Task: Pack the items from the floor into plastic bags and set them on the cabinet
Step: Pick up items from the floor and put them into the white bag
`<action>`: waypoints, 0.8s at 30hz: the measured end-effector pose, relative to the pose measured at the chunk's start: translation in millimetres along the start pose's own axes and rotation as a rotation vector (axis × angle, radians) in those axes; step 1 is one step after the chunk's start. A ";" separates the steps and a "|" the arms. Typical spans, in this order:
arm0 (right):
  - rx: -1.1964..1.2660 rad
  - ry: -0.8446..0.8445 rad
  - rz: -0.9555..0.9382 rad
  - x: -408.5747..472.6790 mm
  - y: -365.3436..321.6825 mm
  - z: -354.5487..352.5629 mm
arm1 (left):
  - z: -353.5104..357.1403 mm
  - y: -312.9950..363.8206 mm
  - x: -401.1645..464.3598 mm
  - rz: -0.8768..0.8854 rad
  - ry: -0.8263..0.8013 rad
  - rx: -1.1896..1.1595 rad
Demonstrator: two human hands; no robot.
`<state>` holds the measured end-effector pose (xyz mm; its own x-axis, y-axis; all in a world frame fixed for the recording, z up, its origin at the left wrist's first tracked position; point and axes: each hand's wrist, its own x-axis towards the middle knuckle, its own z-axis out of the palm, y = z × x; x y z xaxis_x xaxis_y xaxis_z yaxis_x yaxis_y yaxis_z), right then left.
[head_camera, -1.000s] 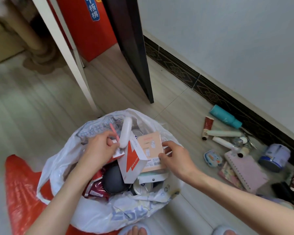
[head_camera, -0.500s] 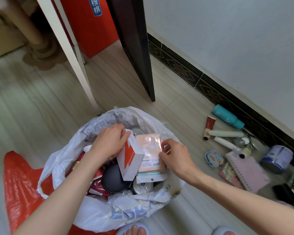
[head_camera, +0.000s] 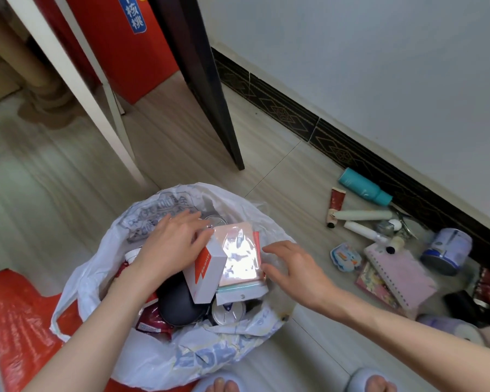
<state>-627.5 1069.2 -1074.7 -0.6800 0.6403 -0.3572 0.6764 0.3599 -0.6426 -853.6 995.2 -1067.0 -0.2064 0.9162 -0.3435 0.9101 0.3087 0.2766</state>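
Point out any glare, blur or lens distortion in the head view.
Head view: strong glare whitens the pink packet in the white bag; wide-angle bending curves the baseboard; items by the notebook look soft, edges slightly blurred.

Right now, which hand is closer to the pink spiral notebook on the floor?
Right. The right hand hovers by the bag, just left of the pink spiral notebook; the left hand is farther left, inside the white plastic bag.

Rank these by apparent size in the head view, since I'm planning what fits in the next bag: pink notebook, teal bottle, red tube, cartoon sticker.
1. pink notebook, clearly largest.
2. teal bottle.
3. red tube and cartoon sticker: these look about alike, long and thin against short and broad, so I won't rank them.
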 end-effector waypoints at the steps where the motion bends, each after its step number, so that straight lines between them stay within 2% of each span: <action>1: -0.022 0.012 -0.001 -2.1 5.2 -3.0 | -2.0 6.8 2.4 0.027 0.014 -0.008; 5: -0.064 0.129 0.053 -4.9 40.8 -24.9 | -5.8 54.8 22.3 0.191 0.004 -0.028; 9: -0.044 0.256 0.237 -4.9 97.5 -57.0 | 14.3 112.7 62.0 0.346 0.000 -0.011; 12: -0.147 0.300 0.318 -3.6 146.0 -81.9 | 45.1 148.6 100.4 0.415 -0.040 0.013; 17: -0.353 0.277 0.282 17.6 202.1 -109.3 | 99.2 191.8 158.1 0.325 -0.131 -0.031; 20: -0.444 0.197 0.162 39.9 215.3 -111.1 | 122.3 212.1 175.1 0.285 -0.063 -0.141; 24: -0.562 0.060 0.109 60.9 232.2 -109.6 | 144.0 222.8 187.5 0.291 0.008 -0.159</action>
<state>-480.9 1266.1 -1171.3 -0.5917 0.7255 -0.3514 0.7993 0.5846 -0.1390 -637.8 1198.9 -1199.0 0.0509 0.9737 -0.2221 0.8640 0.0686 0.4987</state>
